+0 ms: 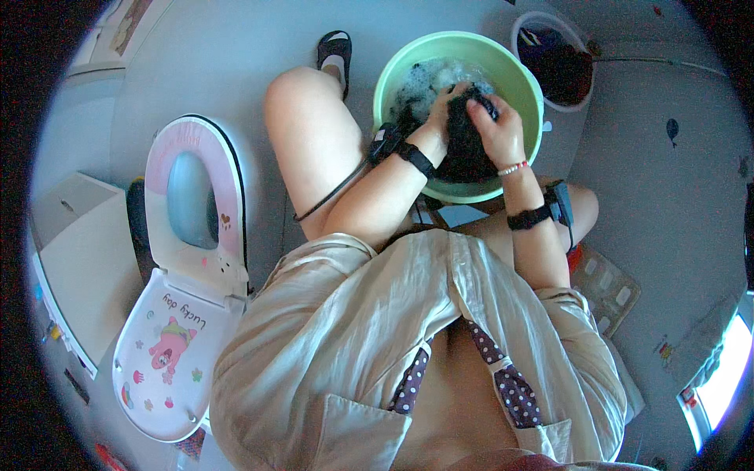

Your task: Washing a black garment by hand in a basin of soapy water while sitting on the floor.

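Observation:
A light green plastic basin (387,70) stands on the floor in front of me, holding sudsy water (427,79). Dark wet cloth (468,150) is bunched up over the water, its lower part hanging into the basin. My left hand (443,115) grips the cloth from the left side, with some fingers hidden behind it. On the right side, my right hand (500,126) pinches the same cloth, thumb towards me. The two hands are close together, with cloth between them. More dark fabric lies partly under the foam near my left hand.
A white tub (518,35) with dark and reddish fabric stands beyond the basin at right. To my left is a toilet with its decorated seat (156,176) and lid (177,377) raised. A slotted mat or board (612,288) lies at right, near the grey wall (665,194).

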The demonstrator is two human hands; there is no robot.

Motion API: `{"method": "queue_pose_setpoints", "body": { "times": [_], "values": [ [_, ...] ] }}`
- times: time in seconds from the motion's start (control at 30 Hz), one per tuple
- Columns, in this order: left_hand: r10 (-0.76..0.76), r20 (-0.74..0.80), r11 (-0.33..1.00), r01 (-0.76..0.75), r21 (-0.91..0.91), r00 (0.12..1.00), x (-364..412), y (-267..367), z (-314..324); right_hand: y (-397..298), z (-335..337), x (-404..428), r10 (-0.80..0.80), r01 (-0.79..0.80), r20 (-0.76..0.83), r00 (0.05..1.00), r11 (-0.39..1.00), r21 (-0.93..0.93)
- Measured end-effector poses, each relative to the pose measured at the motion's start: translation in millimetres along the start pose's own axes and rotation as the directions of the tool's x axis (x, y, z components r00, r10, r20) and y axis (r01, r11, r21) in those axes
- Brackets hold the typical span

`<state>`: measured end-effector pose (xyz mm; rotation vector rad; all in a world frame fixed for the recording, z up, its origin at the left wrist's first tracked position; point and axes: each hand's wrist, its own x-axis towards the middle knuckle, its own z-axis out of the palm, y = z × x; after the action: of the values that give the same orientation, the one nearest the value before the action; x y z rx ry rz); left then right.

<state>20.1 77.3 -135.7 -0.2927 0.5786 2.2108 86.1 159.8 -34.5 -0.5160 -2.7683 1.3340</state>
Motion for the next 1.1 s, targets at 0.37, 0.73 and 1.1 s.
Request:
{"method": "queue_pose_setpoints", "body": {
  "times": [0.37,0.73,1.1],
  "values": [
    [0.132,-0.406,0.915,0.046,0.4,0.905,-24,9,38,82,-37,45,0.167,-0.315,-0.396,0.903,0.883,-0.346],
    [0.509,-0.024,-0.216,0.155,0.964,0.86,22,-5,-51,58,39,24,0.245,0.066,0.219,0.945,0.512,-0.857],
    [0.37,-0.39,0.772,-0.046,0.634,0.843,40,1,-45,117,54,71,0.284,-0.282,0.034,0.958,0.92,0.271]
  ]
}}
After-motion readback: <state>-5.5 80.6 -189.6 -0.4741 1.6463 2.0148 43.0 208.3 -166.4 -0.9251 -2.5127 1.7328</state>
